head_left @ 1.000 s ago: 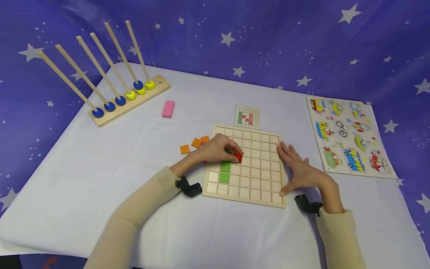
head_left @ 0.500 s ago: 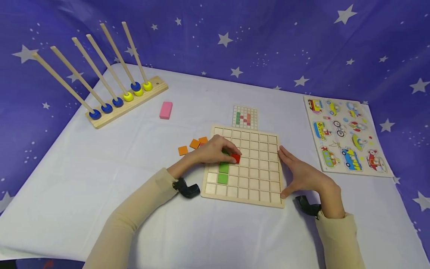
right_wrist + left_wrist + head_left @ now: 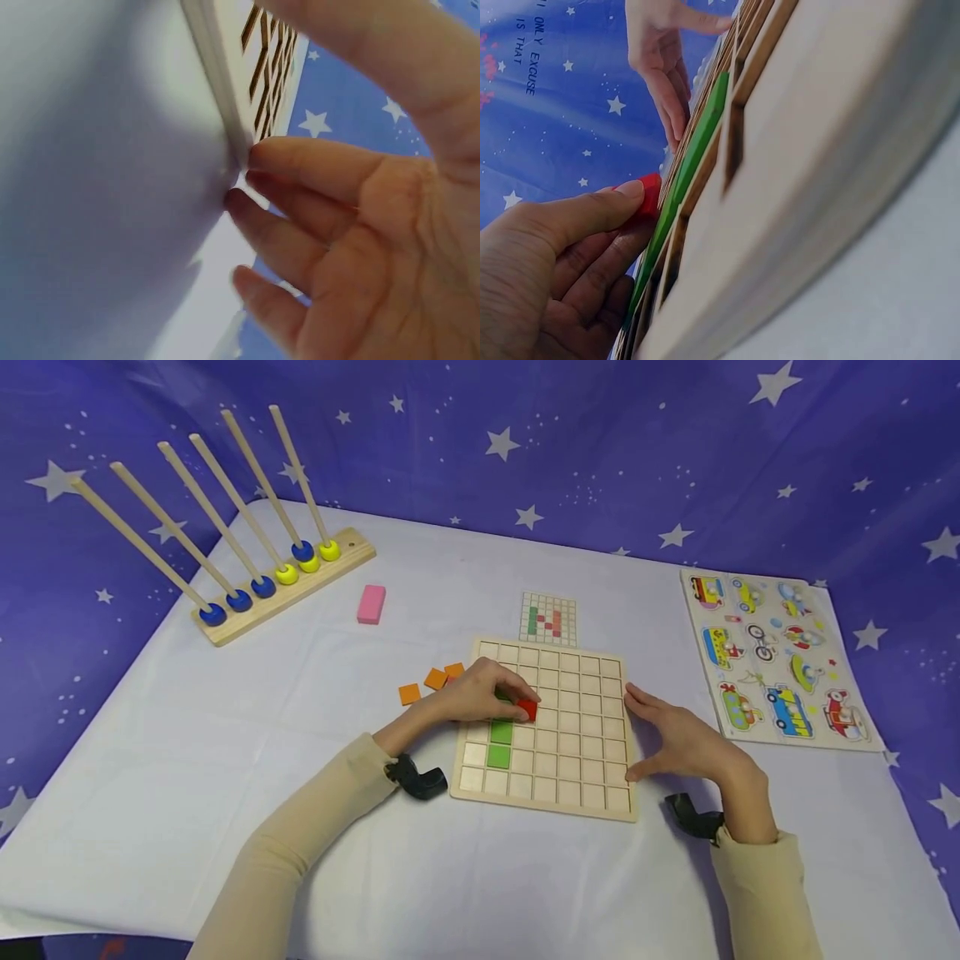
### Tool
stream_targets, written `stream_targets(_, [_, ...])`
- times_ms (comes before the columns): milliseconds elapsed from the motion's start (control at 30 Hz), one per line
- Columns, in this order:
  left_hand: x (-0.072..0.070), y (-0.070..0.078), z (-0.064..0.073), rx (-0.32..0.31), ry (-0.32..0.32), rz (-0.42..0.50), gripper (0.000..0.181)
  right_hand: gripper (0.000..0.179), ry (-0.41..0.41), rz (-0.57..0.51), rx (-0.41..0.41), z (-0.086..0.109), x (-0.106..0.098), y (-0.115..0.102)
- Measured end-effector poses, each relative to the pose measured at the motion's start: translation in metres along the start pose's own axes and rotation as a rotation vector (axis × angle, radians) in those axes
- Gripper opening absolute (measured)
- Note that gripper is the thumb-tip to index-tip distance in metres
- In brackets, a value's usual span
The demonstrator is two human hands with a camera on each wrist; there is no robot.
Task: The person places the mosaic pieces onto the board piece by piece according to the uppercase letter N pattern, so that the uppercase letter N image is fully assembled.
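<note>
My left hand (image 3: 480, 692) pinches a red square tile (image 3: 528, 710) between thumb and fingers, low over a wooden grid board (image 3: 570, 768). Green tiles (image 3: 499, 755) lie in a column of the board's cells, partly covered by that hand. In the left wrist view the red tile (image 3: 649, 196) stands tilted right beside the green row (image 3: 697, 150). At the board's right edge my right hand (image 3: 686, 743) is spread, its fingertips and thumb along the rim. The right wrist view shows those fingers (image 3: 315, 161) straight against the board's side (image 3: 225, 82).
Orange tiles (image 3: 409, 694) lie left of the board, some behind the left hand. A small pattern card (image 3: 548, 619) sits just beyond its far edge. A pink block (image 3: 371, 604), a peg bead stand (image 3: 285, 585) and a vehicle puzzle board (image 3: 780, 660) stand farther out.
The left hand keeps its pinch on the red tile at nearly the same spot. The right hand's thumb has slid slightly up along the board's edge. The head view has shifted a little.
</note>
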State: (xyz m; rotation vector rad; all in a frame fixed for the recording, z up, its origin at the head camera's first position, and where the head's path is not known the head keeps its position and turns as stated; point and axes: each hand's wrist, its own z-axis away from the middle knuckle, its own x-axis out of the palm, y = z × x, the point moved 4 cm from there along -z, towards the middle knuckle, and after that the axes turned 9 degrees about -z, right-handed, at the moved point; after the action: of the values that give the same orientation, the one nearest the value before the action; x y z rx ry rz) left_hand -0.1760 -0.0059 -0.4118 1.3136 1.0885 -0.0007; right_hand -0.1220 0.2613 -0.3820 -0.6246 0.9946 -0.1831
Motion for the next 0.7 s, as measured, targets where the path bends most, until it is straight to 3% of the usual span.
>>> stream_targets(167, [0.0,-0.002,0.0,0.005,0.006,0.021,0.024,0.098,0.069,-0.06,-0.061,-0.003,-0.002,0.016])
stream_targets(433, [0.001,-0.004,0.0,-0.004,0.013,0.049,0.024,0.094,0.107,-0.265,-0.218,0.0,0.01,0.037])
stream_targets(567, [0.001,-0.004,0.0,-0.007,0.025,0.064,0.024,0.089,0.172,-0.298,-0.287,-0.001,0.012,0.043])
stream_targets(700, [0.001,-0.004,0.0,-0.012,0.027,0.069,0.024,0.084,0.217,-0.299,-0.291,-0.002,0.013,0.047])
